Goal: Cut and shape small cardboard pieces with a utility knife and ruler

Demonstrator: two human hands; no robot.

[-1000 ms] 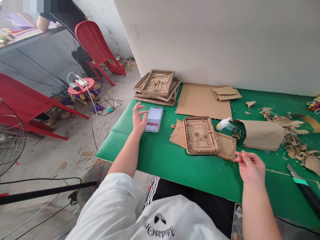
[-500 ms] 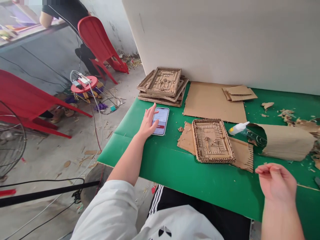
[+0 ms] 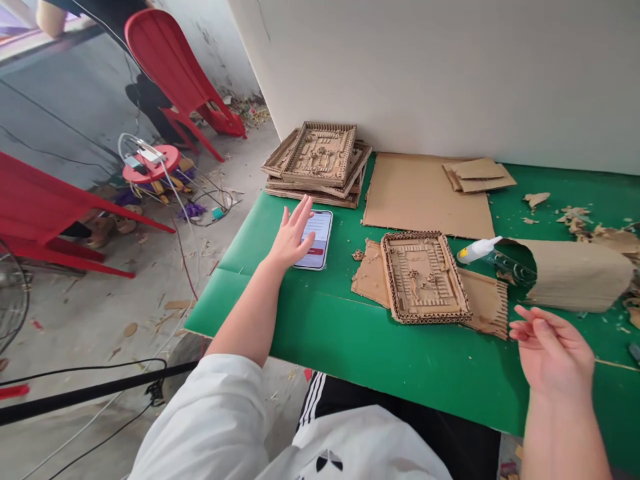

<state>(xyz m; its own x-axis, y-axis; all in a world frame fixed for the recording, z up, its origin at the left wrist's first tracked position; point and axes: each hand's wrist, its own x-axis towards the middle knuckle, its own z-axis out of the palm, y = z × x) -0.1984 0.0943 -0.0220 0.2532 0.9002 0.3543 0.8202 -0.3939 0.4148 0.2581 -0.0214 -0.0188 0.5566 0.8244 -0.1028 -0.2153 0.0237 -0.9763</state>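
Observation:
My left hand [image 3: 293, 237] is open over a phone [image 3: 320, 237] that lies face up with its screen lit. Whether the fingers touch the glass I cannot tell. My right hand [image 3: 557, 347] hovers above the front right of the table, fingers loosely curled and apart, with nothing in it. To its left, a framed cardboard panel [image 3: 425, 277] with ridged strips and small raised shapes rests on a torn cardboard piece [image 3: 483, 303]. Behind the right hand, a white glue bottle [image 3: 479, 250] leans by a rolled sheet of cardboard [image 3: 580, 273].
Similar framed panels [image 3: 323, 157] are stacked at the back left of the green table [image 3: 320, 333]. A flat cardboard sheet [image 3: 425, 193] bears smaller pieces [image 3: 480, 175]. Scraps [image 3: 575, 217] lie at right. On the floor side are red chairs [image 3: 175, 60], cables and a person's arm [image 3: 51, 19].
My left hand has lifted slightly and its fingers have straightened over the phone. My right hand's fingers have loosened apart. The view has shifted a little.

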